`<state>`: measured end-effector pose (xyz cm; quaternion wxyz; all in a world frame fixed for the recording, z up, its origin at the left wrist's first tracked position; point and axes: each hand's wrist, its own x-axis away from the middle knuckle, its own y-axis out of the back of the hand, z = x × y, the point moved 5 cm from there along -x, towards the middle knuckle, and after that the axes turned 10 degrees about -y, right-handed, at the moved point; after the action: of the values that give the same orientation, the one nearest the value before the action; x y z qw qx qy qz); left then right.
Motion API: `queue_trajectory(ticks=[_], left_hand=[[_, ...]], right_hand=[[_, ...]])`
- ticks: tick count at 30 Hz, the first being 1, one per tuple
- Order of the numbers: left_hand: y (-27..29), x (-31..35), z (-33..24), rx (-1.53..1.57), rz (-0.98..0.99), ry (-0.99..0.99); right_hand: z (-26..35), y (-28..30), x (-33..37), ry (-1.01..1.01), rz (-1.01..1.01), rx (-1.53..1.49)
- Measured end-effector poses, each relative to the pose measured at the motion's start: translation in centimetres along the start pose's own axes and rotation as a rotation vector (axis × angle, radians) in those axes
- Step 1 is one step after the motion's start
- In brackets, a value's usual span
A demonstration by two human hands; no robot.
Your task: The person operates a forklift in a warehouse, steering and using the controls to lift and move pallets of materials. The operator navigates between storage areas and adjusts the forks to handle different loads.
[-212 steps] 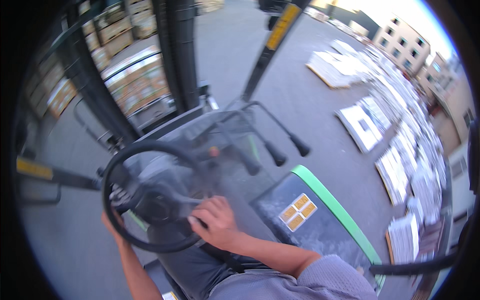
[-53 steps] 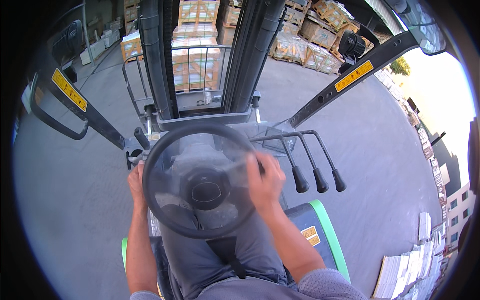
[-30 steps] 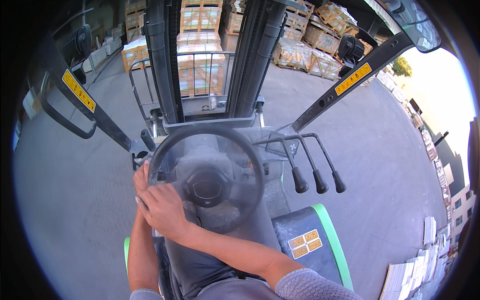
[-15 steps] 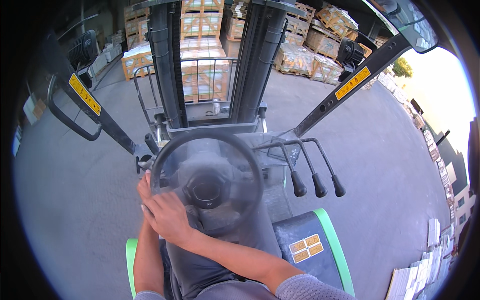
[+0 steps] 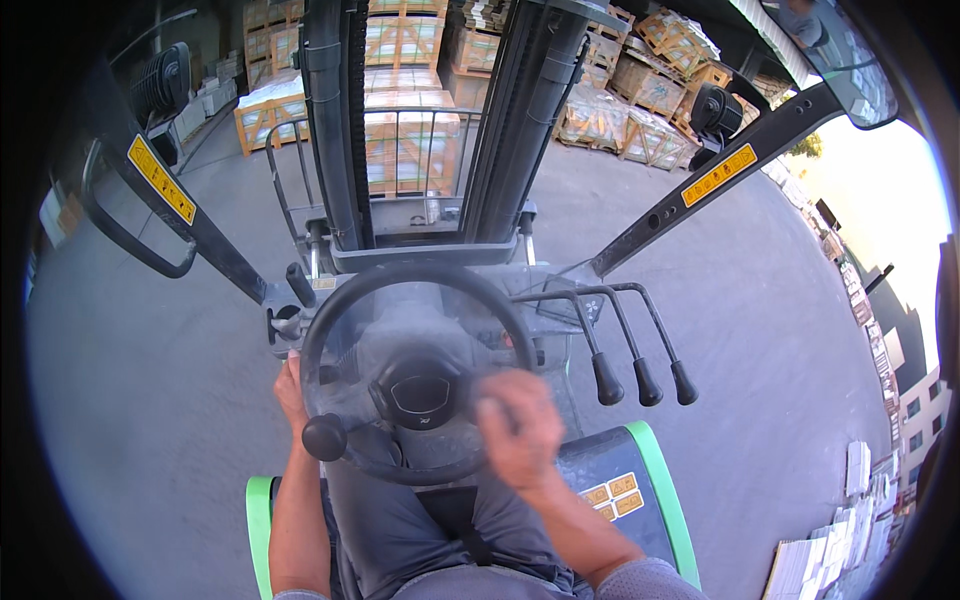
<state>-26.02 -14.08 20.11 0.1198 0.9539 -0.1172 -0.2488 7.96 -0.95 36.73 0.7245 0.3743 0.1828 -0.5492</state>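
- Right hand (image 5: 520, 425): motion-blurred, fingers curled, at the lower right of the wheel; whether it is clamped on the rim cannot be told.
- Left hand (image 5: 290, 392): apart from the right, just outside the left rim; its grip, if any, is hidden.
- Steering wheel (image 5: 418, 392): before the lap, between the hands. Its round knob (image 5: 325, 437) sits lower left, with neither hand closed on it; smooth turning would favour a steady palm there (a judgement, not an observation).
- Three levers (image 5: 648, 382): right of the wheel, untouched; the right forearm should avoid brushing them.
- Mast (image 5: 335, 130): beyond the wheel, framing stacked crates (image 5: 410, 155); sighting between its uprights would aid accurate steering.
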Motion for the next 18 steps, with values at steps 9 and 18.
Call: queue_trajectory(ticks=[9, 18], left_hand=[[0.9, 1.5, -1.2, 0.020, -0.061, 0.078], [1.5, 2.2, -2.3, -0.001, -0.045, 0.072]], right_hand=[[-7.9, 14.2, 1.5, -0.066, -0.318, 0.507], [-8.7, 14.4, 1.1, -0.048, -0.292, 0.500]])
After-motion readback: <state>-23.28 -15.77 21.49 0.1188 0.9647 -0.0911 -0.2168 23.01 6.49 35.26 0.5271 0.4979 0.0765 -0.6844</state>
